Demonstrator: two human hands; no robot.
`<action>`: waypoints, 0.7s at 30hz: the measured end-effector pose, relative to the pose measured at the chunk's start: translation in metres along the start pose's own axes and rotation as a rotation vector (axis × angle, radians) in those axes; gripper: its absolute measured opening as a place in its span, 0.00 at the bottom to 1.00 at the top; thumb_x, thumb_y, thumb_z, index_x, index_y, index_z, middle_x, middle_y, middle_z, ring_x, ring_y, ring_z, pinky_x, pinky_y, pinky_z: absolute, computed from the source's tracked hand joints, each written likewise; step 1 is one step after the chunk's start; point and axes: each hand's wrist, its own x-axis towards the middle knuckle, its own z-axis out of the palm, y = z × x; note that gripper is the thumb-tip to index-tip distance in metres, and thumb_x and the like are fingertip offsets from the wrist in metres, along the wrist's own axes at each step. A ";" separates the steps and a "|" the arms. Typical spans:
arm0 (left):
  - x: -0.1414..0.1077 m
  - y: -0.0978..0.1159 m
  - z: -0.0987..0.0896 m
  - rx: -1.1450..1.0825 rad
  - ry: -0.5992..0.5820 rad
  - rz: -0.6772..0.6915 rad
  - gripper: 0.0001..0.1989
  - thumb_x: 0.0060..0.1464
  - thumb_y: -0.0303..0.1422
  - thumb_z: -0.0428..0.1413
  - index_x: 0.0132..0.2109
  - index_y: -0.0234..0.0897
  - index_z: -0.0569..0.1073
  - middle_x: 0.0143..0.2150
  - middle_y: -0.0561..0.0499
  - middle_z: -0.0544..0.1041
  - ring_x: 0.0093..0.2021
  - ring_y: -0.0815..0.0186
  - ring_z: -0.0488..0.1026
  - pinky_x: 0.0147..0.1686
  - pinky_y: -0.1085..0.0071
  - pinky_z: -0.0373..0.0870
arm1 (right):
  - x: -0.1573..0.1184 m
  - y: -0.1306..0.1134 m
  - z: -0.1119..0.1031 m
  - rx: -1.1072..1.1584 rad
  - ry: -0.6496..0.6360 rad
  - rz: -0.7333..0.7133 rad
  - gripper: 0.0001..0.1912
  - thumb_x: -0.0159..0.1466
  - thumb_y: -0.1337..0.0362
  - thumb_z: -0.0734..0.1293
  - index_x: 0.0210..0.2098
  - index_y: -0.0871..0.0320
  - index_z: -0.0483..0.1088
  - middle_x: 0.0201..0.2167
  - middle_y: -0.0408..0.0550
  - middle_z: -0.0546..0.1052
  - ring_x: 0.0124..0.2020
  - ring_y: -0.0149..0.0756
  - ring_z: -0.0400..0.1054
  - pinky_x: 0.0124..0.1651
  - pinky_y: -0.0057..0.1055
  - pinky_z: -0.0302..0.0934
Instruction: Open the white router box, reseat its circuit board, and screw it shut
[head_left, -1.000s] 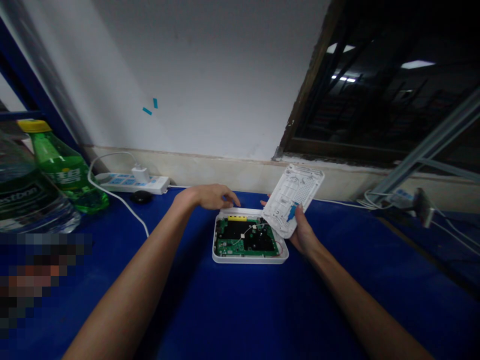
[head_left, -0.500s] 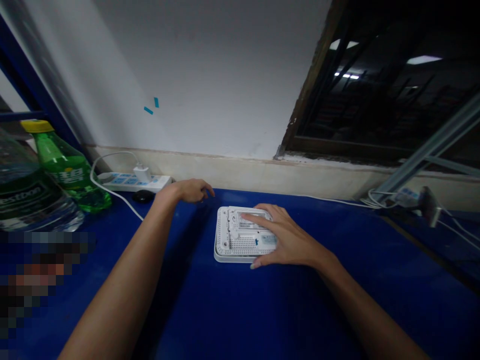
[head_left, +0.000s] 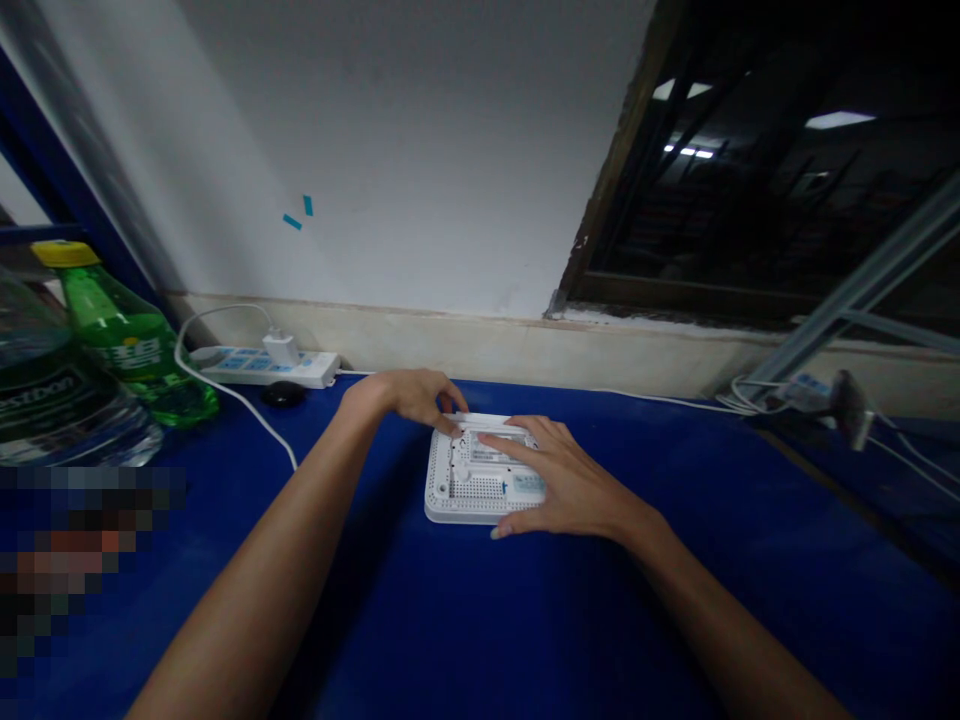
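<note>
A white plastic box [head_left: 480, 489] with rows of vent holes and printed labels, like a router lying face down, rests flat on the blue table [head_left: 450, 620]. Across its right side spreads my right hand [head_left: 574, 480], thumb at the near edge and fingers over the top and far edge, gripping it. My left hand [head_left: 420, 398] is at the box's far left corner. Its thumb presses on the top and its other fingers curl by the far edge, their tips partly hidden.
Along the wall lies a white power strip [head_left: 319, 368] with a charger [head_left: 280, 348] plugged in and a white cable. A black mouse-like object [head_left: 283, 394] sits before it. Green bottle [head_left: 127, 345] and large clear bottle [head_left: 60, 400] stand left. A metal frame [head_left: 847, 295] rises at right.
My left hand has moved right, from above the table onto the far left corner of the box. The right hand keeps its grip, and the box lies almost where it was.
</note>
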 end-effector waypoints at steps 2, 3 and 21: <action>-0.001 0.001 0.000 0.000 0.004 0.000 0.31 0.50 0.48 0.64 0.59 0.42 0.74 0.53 0.46 0.79 0.49 0.56 0.76 0.48 0.64 0.71 | 0.000 0.002 -0.001 0.025 -0.007 0.002 0.54 0.50 0.31 0.70 0.70 0.40 0.55 0.70 0.55 0.58 0.69 0.61 0.49 0.66 0.62 0.48; -0.001 0.002 0.000 -0.001 0.005 -0.001 0.32 0.49 0.49 0.64 0.59 0.42 0.74 0.54 0.46 0.79 0.49 0.56 0.76 0.48 0.64 0.71 | 0.000 0.003 -0.002 0.045 -0.003 0.008 0.51 0.54 0.32 0.69 0.71 0.40 0.54 0.71 0.54 0.57 0.70 0.61 0.48 0.67 0.62 0.47; 0.001 -0.007 0.003 -0.026 -0.103 -0.194 0.57 0.33 0.53 0.70 0.69 0.41 0.60 0.59 0.41 0.75 0.52 0.49 0.76 0.54 0.59 0.70 | 0.013 -0.011 0.012 -0.002 -0.025 0.140 0.54 0.55 0.27 0.62 0.71 0.50 0.54 0.73 0.57 0.53 0.73 0.57 0.46 0.71 0.59 0.41</action>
